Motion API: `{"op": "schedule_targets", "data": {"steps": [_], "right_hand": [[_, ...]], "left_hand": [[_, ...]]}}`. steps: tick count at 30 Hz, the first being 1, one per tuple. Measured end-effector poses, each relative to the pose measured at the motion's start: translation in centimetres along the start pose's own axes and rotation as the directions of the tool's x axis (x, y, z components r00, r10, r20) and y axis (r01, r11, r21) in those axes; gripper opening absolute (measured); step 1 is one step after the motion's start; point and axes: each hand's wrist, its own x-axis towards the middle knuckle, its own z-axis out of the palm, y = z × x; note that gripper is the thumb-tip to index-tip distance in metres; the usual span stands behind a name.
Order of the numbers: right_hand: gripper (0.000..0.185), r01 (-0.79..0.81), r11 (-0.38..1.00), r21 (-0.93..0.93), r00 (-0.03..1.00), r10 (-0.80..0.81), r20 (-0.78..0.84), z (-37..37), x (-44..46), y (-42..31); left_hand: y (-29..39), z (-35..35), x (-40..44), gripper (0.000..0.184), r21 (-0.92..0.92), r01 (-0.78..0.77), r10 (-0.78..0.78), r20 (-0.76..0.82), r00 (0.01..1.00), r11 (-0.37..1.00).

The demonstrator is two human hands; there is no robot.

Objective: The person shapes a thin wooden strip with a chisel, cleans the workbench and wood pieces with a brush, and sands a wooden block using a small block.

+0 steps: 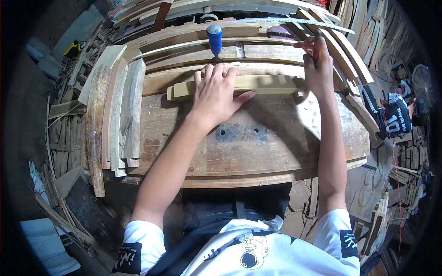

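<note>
My left hand point(215, 92) lies over a pale, squared wood piece point(269, 84) on the workbench point(285, 152). Its fingers reach over the far side and its thumb rests along the near edge. The piece looks like two lengths lying together, with stepped ends at the left. My right hand point(318, 66) is raised at the right end of the wood, fingers bent together. A dark tip shows at the top of these fingers; what they hold is unclear. A blue-handled tool point(215, 40) stands upright just beyond my left hand.
Several boards point(131, 110) lie at the bench's left side, beside a rough-edged strip point(97, 133). A light-blue measuring tape point(294, 20) stretches across the back right. Long timbers point(340, 50) slant along the right. A person in a dark numbered shirt point(397, 117) is farther right, near a fan point(421, 83).
</note>
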Motion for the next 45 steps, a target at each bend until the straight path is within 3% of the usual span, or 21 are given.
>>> {"op": "schedule_targets", "data": {"steps": [2,6,7,9,10,13,14,16,19,22,23,26,32,34,35,38,40,43,45], "right_hand": [[0.036,0.156,0.963,-0.221,0.988,-0.155,0.022,-0.5,0.2,0.8],[0.036,0.172,0.936,-0.308,0.985,-0.159,0.067,-0.7,0.2,0.4],[0.035,0.169,0.948,-0.271,0.984,-0.147,0.098,-0.5,0.2,0.3],[0.033,0.192,0.939,-0.287,0.973,-0.143,0.181,-0.2,0.0,0.3],[0.029,0.264,0.919,-0.294,0.963,-0.231,0.140,0.6,-0.3,1.2],[0.028,0.175,0.961,-0.212,0.955,-0.113,0.275,1.0,-0.8,1.0],[0.024,0.202,0.959,-0.196,0.946,-0.140,0.294,1.0,-0.8,1.0],[0.023,0.199,0.964,-0.179,0.939,-0.134,0.317,1.2,-0.8,1.5],[0.024,0.195,0.962,-0.190,0.940,-0.128,0.317,1.0,-0.8,1.4],[0.024,0.143,0.974,-0.178,0.937,-0.075,0.342,1.1,-0.8,1.8],[0.025,0.131,0.976,-0.175,0.943,-0.068,0.324,1.2,-0.8,1.8],[0.025,0.085,0.983,-0.165,0.946,-0.028,0.323,1.4,-0.9,1.8],[0.025,0.047,0.985,-0.168,0.939,0.013,0.343,1.5,-0.7,1.7],[0.026,0.032,0.984,-0.173,0.935,0.031,0.352,1.4,-0.6,1.6],[0.027,0.024,0.985,-0.173,0.932,0.041,0.360,1.5,-0.7,1.5],[0.027,0.077,0.980,-0.184,0.931,-0.005,0.365,1.7,-0.7,1.8],[0.027,0.022,0.975,-0.220,0.907,0.073,0.414,1.2,-0.2,0.6],[0.025,0.023,0.983,-0.185,0.918,0.052,0.392,1.4,-0.5,1.0],[0.026,0.040,0.984,-0.172,0.924,0.029,0.382,1.4,-0.7,1.2]], "left_hand": [[0.0,-0.2,0.0,0.069,-0.011,0.014,-0.014,-0.009,1.000,1.000],[-0.2,-1.5,0.6,0.063,-0.215,0.047,-0.043,0.021,0.999,0.975],[-1.2,-0.6,0.9,0.060,-0.325,-0.015,-0.024,-0.117,0.993,0.946],[-1.6,-0.5,1.3,0.048,-0.457,0.030,-0.173,-0.273,0.946,0.889],[-1.9,-0.1,1.6,0.046,-0.513,0.042,-0.247,-0.338,0.908,0.857],[-3.3,0.5,3.0,0.055,-0.544,0.057,-0.349,-0.452,0.821,0.837],[-2.9,-0.3,3.2,0.060,-0.564,0.116,-0.393,-0.400,0.828,0.818],[-3.5,-0.2,4.4,0.060,-0.503,0.053,-0.302,-0.427,0.853,0.863],[-5.4,0.8,6.6,0.045,-0.613,0.008,-0.271,-0.337,0.901,0.790],[-3.5,-1.6,7.3,0.029,-0.573,0.163,-0.334,-0.207,0.920,0.803],[-3.5,-1.5,7.5,0.023,-0.568,0.075,-0.273,-0.271,0.923,0.819],[-4.0,-1.6,7.5,0.023,-0.473,0.032,-0.181,-0.273,0.945,0.880],[-4.2,-2.3,6.8,0.024,-0.572,0.061,-0.292,-0.321,0.901,0.818],[-6.7,-2.7,7.4,0.030,-0.707,-0.131,-0.279,-0.433,0.857,0.695],[-6.1,-4.8,7.5,0.034,-0.671,-0.295,-0.215,-0.567,0.795,0.680],[-5.4,-9.5,7.8,0.033,-0.627,-0.420,-0.245,-0.703,0.668,0.656],[-5.0,-11.1,7.5,0.030,-0.562,-0.502,-0.213,-0.778,0.592,0.658],[-2.5,-12.3,5.4,0.028,-0.670,-0.526,-0.236,-0.708,0.666,0.524],[-1.3,-12.5,3.7,0.026,-0.693,-0.506,-0.280,-0.693,0.665,0.514]]}}
